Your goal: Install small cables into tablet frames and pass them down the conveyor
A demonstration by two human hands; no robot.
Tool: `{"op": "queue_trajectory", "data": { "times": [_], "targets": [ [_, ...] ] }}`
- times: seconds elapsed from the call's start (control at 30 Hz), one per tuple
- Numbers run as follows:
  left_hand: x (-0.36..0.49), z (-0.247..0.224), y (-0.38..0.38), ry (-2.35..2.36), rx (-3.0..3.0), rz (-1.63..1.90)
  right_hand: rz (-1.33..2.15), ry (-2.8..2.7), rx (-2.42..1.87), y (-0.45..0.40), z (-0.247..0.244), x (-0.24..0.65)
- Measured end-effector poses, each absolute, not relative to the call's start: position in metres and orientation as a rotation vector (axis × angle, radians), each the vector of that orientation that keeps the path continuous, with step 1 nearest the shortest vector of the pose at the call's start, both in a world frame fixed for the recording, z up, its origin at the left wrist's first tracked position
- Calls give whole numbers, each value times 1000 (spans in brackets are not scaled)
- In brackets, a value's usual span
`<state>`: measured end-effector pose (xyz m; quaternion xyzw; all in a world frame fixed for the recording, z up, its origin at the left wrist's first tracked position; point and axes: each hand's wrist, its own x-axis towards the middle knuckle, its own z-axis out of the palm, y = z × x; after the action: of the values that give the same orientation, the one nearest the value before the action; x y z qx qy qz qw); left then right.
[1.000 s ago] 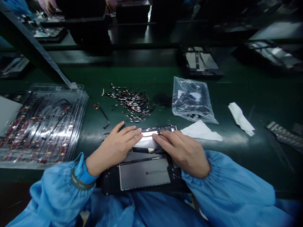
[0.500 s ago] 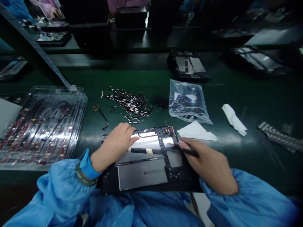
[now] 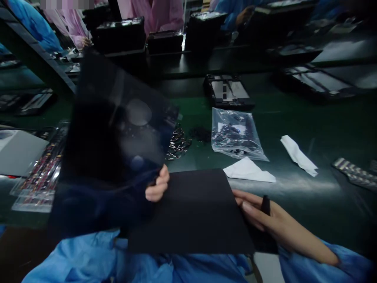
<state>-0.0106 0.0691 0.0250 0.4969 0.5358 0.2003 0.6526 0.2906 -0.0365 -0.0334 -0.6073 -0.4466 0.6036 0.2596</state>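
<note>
A dark, glossy tablet (image 3: pixel 112 157) is raised and tilted up at left, its screen side facing me. My left hand (image 3: pixel 159 184) is closed round the tablet's right edge; the rest of that hand is hidden behind it. In front of me lies a flat black pad (image 3: pixel 194 212), partly covered by the tablet. My right hand (image 3: pixel 262 216) is at the pad's right edge, its fingertips seeming to touch it. A small black tool (image 3: pixel 266 204) is tucked in my right hand; its kind cannot be made out.
Beyond the tablet lie a pile of small cables (image 3: pixel 178 143), a clear bag (image 3: pixel 238 133) of small black parts and a white cloth (image 3: pixel 250 171). Clear plastic trays (image 3: pixel 38 196) sit left. Opened tablets (image 3: pixel 229 90) rest farther back. Co-workers (image 3: pixel 153 15) sit across the bench.
The tablet, lying with its inner parts up, has been lifted leftward by my left hand and turned screen side toward me, baring the black pad. My right hand has shifted right and slightly down.
</note>
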Motion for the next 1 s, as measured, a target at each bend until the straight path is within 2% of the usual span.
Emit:
{"op": "queue_trajectory", "data": {
  "times": [0.1, 0.23, 0.43, 0.83, 0.93, 1.0],
  "targets": [
    [-1, 31, 61, 913, 882, 216, 1672, -1333, -1582, -35, -32, 290],
    [-1, 31, 57, 538, 499, 167, 1659, -1326, -1602, -38, -42, 294],
    [6, 39, 58, 768, 520, 137, 1676, -1269, -1657, -38, -52, 298],
    [7, 32, 54, 696, 497, 134, 1637, -1169, -1690, -48, -57, 300],
    [8, 31, 55, 715, 675, 125, 1535, -1034, -1711, -51, -49, 290],
    [10, 28, 54, 818, 1072, 179, 1552, -1040, -1703, -51, -46, 288]
  ]
}}
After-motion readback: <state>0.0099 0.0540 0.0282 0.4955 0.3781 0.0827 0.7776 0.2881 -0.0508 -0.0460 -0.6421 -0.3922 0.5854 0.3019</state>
